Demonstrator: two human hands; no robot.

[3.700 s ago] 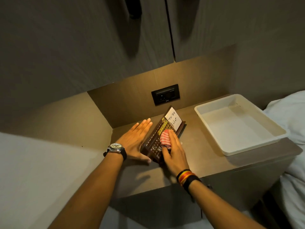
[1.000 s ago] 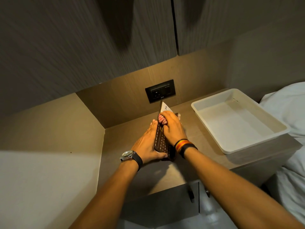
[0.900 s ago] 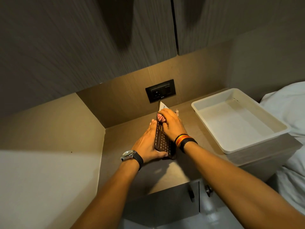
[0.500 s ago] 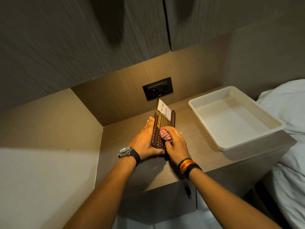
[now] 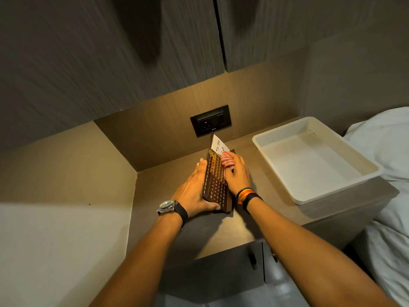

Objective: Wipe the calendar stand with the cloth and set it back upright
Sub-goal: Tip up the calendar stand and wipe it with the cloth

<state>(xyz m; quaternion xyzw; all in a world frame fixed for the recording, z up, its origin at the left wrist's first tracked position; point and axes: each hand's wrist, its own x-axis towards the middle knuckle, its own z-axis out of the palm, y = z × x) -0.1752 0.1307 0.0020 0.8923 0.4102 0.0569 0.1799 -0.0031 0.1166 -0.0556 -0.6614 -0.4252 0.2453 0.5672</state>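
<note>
The dark brown calendar stand (image 5: 216, 185) stands tilted on the bedside counter, its gold and white date grid facing right, a white "To Do" note at its far top. My left hand (image 5: 194, 191) lies flat against its back face, thumb hooked under the near bottom corner. My right hand (image 5: 236, 173) presses a bunched red-and-white striped cloth (image 5: 227, 162) onto the upper part of the calendar face, just below the note.
A white plastic tray (image 5: 318, 187) sits on the counter (image 5: 225, 231) to the right. A black wall socket (image 5: 210, 120) is set into the back panel behind the calendar. Cabinet doors hang overhead. White bedding (image 5: 385, 151) lies at the right.
My right hand has slid the cloth from the lower middle of the calendar face up toward the note. My left hand stays against the stand's back.
</note>
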